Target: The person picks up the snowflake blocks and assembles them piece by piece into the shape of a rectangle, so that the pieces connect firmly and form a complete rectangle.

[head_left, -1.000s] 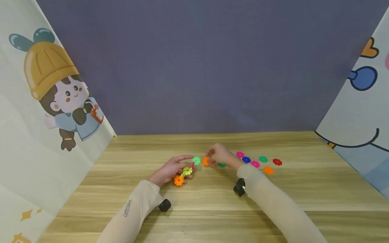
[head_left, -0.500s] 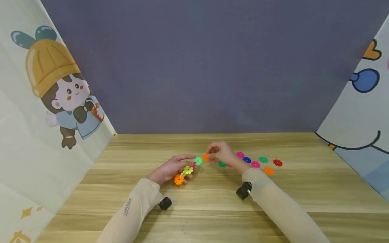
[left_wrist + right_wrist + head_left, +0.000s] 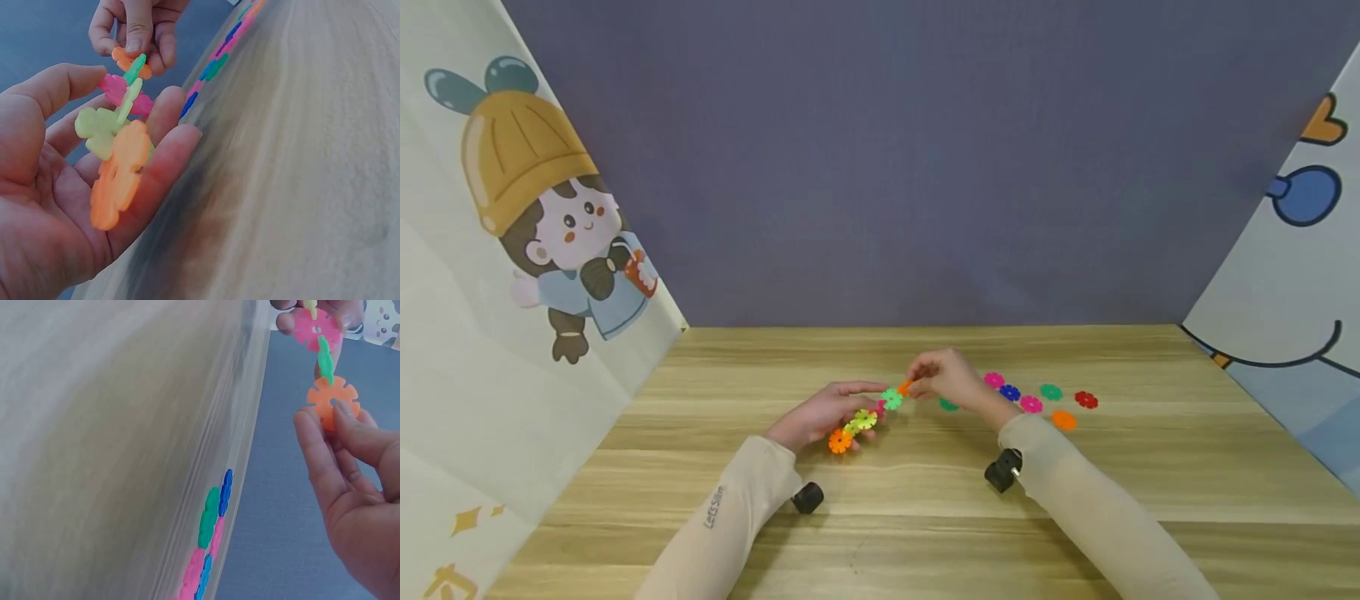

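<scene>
My left hand (image 3: 823, 417) holds a short chain of slotted plastic snowflake discs, with fingertips on its pink disc (image 3: 114, 89). From the near end the chain runs orange (image 3: 115, 178), two yellow-green discs (image 3: 97, 128), pink, then green (image 3: 325, 359). Thumb and fingers of my right hand (image 3: 951, 379) pinch another orange disc (image 3: 322, 400) by its edge. In the right wrist view, that disc meets the rim of the green one, turned crosswise to it. Both hands are above the wooden table (image 3: 880, 542).
Loose snowflake discs lie flat to the right of my right hand: pink (image 3: 1032, 405), blue (image 3: 1010, 392), green (image 3: 1051, 392), orange (image 3: 1063, 420) and red (image 3: 1086, 400) among them. A grey-blue panel (image 3: 880, 167) stands behind the table, with printed sheets at both sides.
My right hand has brought its orange disc left and slightly up, from apart to against the chain's green disc, and the disc has turned more edge-on. My left hand has barely moved.
</scene>
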The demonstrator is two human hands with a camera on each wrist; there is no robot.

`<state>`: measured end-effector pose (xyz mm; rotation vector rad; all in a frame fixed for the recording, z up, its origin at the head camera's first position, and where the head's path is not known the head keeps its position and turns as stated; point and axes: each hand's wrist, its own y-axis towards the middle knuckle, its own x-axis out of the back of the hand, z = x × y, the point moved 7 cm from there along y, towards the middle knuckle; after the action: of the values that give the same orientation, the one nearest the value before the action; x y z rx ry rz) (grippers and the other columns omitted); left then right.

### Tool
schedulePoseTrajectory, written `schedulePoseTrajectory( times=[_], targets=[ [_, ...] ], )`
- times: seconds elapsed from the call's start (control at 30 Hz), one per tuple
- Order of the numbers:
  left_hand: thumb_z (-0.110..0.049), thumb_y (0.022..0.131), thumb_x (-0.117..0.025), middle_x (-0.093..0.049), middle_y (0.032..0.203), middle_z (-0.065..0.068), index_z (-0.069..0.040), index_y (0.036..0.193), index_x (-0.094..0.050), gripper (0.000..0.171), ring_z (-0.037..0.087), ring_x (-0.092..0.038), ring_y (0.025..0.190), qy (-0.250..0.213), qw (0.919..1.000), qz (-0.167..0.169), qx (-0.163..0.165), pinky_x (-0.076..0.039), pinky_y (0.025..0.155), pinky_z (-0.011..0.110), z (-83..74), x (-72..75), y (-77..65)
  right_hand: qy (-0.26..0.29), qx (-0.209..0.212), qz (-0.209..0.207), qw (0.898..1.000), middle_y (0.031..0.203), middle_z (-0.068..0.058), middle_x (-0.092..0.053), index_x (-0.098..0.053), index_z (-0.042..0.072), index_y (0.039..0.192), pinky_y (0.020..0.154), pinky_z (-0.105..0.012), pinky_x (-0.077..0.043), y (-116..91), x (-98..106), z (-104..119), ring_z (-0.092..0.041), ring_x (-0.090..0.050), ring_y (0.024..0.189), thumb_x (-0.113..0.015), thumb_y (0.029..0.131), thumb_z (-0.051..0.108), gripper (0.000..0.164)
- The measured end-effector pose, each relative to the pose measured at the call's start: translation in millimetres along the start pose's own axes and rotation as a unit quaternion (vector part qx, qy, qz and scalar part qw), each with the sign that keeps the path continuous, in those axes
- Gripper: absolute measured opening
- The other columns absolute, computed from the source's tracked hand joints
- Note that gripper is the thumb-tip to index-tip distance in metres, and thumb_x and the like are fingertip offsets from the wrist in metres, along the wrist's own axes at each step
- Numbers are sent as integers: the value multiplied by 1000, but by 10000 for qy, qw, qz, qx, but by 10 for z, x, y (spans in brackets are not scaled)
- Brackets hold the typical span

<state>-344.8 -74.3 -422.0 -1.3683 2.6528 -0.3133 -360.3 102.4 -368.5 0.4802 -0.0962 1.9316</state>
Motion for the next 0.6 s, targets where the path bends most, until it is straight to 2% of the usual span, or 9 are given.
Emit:
schedulePoseTrajectory(
  times=[0.27,0.4,0.6],
  targets=[
    [-13,101,-57,-70,111,19,-7,146,-50,46,19,-65,68,281,9996,34,-12,-58,50,29,-56,-18,-17,-67,16,148,9999,84,-15,-68,-68,-9,91,73,-43,-62,-7,-10,3,-23,-70,77,-66,88,-13,5],
    [-11,100,-59,-69,110,23,-6,144,-52,45,16,-64,67,215,9996,-10,-155,-58,50,28,-97,-58,-17,-60,22,109,9999,84,-17,-68,-68,-10,91,72,-39,-62,-8,14,26,-24,-70,77,-67,87,-13,5],
    [-9,99,-59,-69,109,27,-4,142,-54,43,16,-64,65,90,9997,-81,-226,-58,50,28,-127,-95,-6,-174,84,108,9998,85,-18,-68,-67,-9,89,71,-42,-62,-20,43,30,-26,-70,77,-67,87,-14,6]
  ],
)
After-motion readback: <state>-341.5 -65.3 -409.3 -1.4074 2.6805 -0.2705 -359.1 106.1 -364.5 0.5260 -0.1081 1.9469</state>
